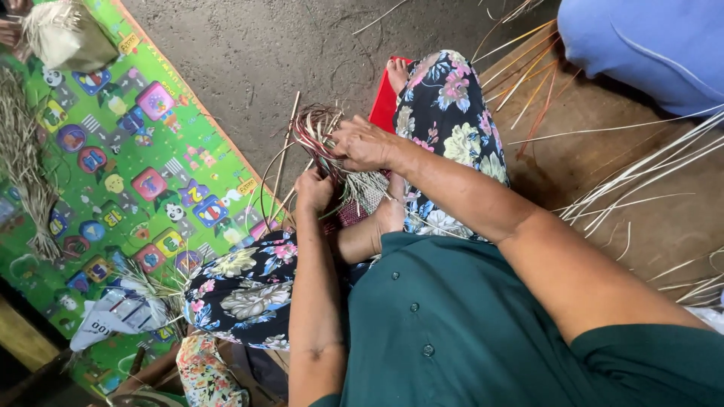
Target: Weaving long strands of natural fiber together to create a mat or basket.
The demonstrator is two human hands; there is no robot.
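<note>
The person sits cross-legged in floral trousers, and both hands meet over a half-woven piece of straw work (332,147) held just above the lap, near the middle of the view. The right hand (363,143) comes in from four o'clock and lies over the top of the weave, its fingers curled down and clenched on the red and pale strands at the piece's upper edge; the strands fan out past the fingertips toward ten and eleven o'clock. The left hand (313,188) rises from six o'clock and grips the weave from below, fingers closed around its lower part, so the piece sits pinched between the two hands, the right at one o'clock of the left. A few long single straws (285,147) stick out of the weave toward twelve o'clock. At nine o'clock a green play mat (143,151) with bright picture tiles covers the floor, with a bundle of dried fibre (23,166) on its far left edge. At three o'clock loose pale reeds (641,173) lie across a brown board (588,188).
</note>
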